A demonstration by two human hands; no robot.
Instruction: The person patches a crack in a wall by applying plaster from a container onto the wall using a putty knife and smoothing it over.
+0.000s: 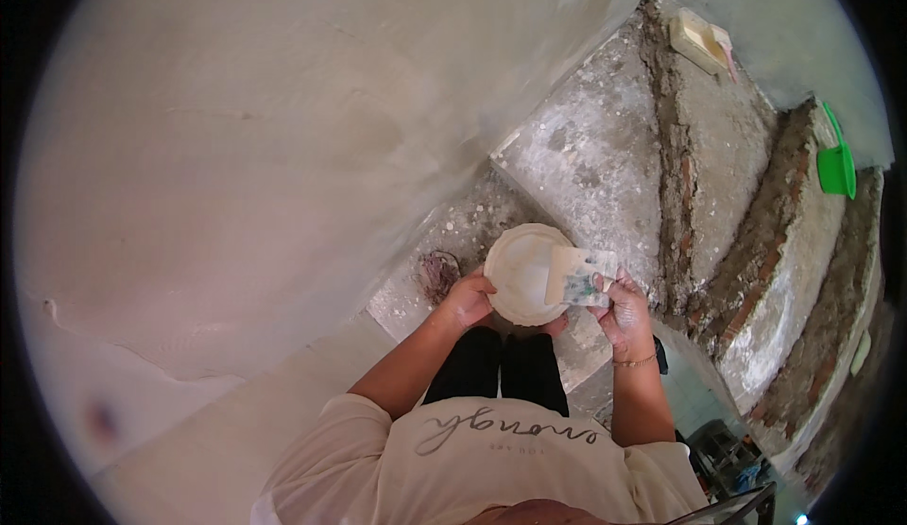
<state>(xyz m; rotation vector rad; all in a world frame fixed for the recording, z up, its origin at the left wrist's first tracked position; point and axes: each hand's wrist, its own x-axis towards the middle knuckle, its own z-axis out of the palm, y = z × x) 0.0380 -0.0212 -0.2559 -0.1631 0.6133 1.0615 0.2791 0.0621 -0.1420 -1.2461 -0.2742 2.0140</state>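
Observation:
My left hand [468, 299] grips the left rim of a round off-white basin [508, 275] with a scalloped edge, held in front of my legs. Pale wet material lies in the basin; how much is hard to tell. My right hand [623, 311] is closed around a flat putty scraper [571, 276] with smears of white and green on it. The scraper's broad edge reaches over the basin's right side. White residue marks the fingers of my right hand.
Rough, white-splattered winder steps [595, 147] climb on the right beside a smooth plastered wall [236, 147]. On the steps are a cream rectangular tub [696, 43] with a pink-handled tool and a green dipper [835, 168]. A dark tangled bundle [438, 275] lies near my left hand.

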